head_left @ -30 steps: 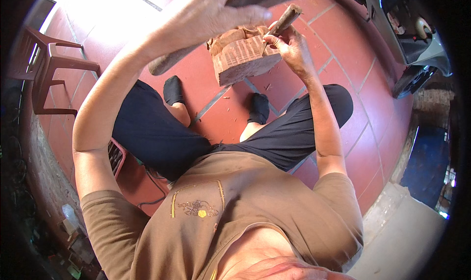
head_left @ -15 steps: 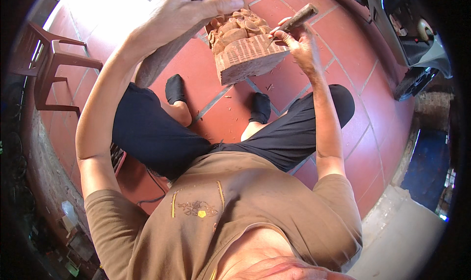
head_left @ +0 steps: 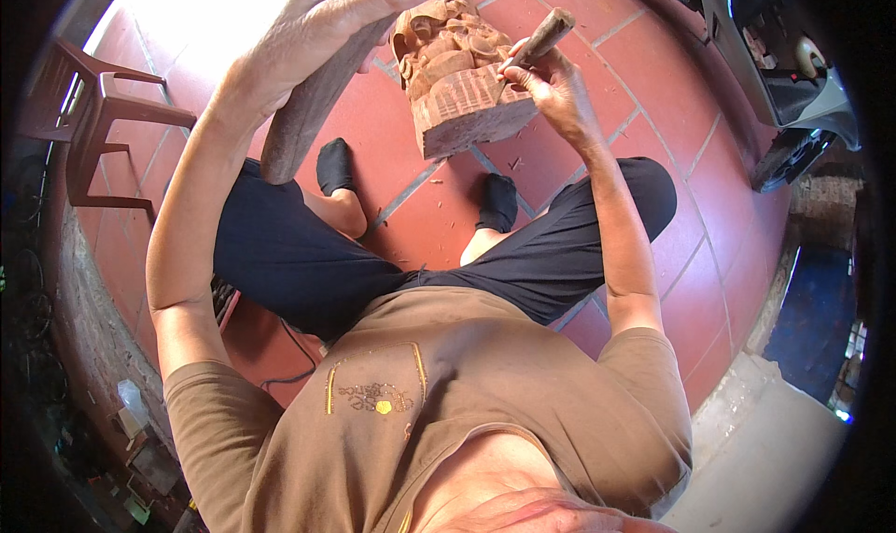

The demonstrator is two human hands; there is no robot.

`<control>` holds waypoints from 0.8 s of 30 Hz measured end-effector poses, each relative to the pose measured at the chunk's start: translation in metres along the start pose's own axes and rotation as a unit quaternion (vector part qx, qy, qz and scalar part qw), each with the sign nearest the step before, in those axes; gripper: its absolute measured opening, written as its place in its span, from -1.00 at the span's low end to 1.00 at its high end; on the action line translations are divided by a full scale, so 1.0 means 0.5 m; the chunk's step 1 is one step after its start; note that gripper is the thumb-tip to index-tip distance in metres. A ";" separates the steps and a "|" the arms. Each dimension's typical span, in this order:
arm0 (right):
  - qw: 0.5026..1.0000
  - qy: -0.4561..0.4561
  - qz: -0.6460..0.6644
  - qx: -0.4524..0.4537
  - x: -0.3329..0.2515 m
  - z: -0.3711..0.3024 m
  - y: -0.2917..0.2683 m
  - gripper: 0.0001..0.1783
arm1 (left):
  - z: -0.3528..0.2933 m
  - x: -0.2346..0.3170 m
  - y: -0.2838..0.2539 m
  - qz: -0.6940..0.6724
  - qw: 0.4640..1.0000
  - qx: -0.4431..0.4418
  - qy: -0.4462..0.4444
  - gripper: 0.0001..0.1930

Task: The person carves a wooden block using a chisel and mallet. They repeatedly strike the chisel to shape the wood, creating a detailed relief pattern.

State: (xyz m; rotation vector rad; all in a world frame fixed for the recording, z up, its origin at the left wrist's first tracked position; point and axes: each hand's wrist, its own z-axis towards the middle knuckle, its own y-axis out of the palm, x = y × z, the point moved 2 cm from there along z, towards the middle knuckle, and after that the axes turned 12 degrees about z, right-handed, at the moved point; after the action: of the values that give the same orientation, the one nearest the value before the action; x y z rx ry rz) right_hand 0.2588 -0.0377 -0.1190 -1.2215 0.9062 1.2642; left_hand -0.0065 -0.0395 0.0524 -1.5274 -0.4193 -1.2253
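Note:
A carved reddish-brown block of wood (head_left: 457,99) stands tilted in front of me, with rounded relief on its far part and rows of cut marks along its near edge. My right hand (head_left: 560,90) is closed round a chisel (head_left: 544,36); its handle points up and right, and its tip is at the block's near right edge. My left hand (head_left: 289,52), raised at upper left, is closed round a thick wooden mallet (head_left: 313,113). The mallet's rounded near end hangs beside my forearm, left of the carving and apart from the chisel.
Small wood chips (head_left: 515,164) lie on the red tiled floor (head_left: 411,234) between my socked feet. A brown plastic chair (head_left: 140,108) stands at left. At upper right is a parked motorbike (head_left: 803,94). A dark cable (head_left: 303,356) runs beside my left thigh.
The mallet's near end has swung down and shows more beside my left forearm. My right hand and the chisel have shifted slightly left, and the carving has turned a little.

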 end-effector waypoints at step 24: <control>0.997 -0.024 -0.067 0.015 -0.011 -0.007 0.002 -0.66 | -0.001 0.056 0.019 0.087 0.986 0.014 0.139 -0.31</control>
State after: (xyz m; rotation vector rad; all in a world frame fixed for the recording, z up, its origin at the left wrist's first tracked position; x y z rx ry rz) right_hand 0.2577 -0.0424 -0.1145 -1.2032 0.7929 1.1635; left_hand 0.0122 -0.0529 0.0713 -1.3150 -0.1161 -1.2663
